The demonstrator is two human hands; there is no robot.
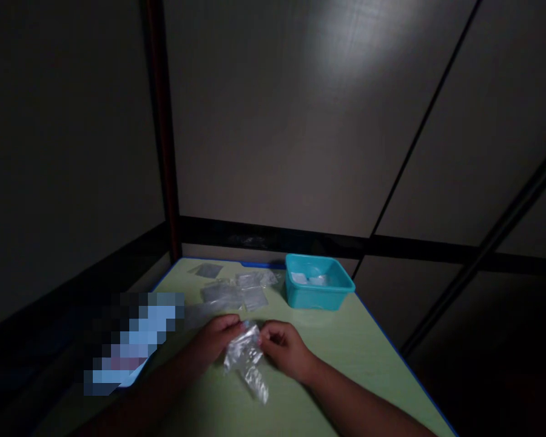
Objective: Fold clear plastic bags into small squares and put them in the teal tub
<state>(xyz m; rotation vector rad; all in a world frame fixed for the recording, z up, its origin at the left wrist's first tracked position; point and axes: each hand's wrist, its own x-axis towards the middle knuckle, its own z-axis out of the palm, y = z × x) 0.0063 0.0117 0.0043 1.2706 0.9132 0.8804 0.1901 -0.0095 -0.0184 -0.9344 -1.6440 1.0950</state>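
A crumpled clear plastic bag [250,358] hangs between my two hands over the light green table. My left hand [218,334] pinches its upper left edge, thumb on top. On the other side, my right hand [284,349] grips the bag's upper right edge between thumb and fingertips. The bag's lower end trails down toward me, shiny and wrinkled. Just beyond my hands lie several flat clear packets [222,294], some overlapping. Whether anything is inside the held bag I cannot make out.
A turquoise plastic basket [321,297] with whitish pieces inside stands at the table's [359,352] back right. A dark grey flat piece [208,270] lies near the back left corner. A pixelated bright object [141,346] is at the left edge. Panelled walls [273,152] rise behind.
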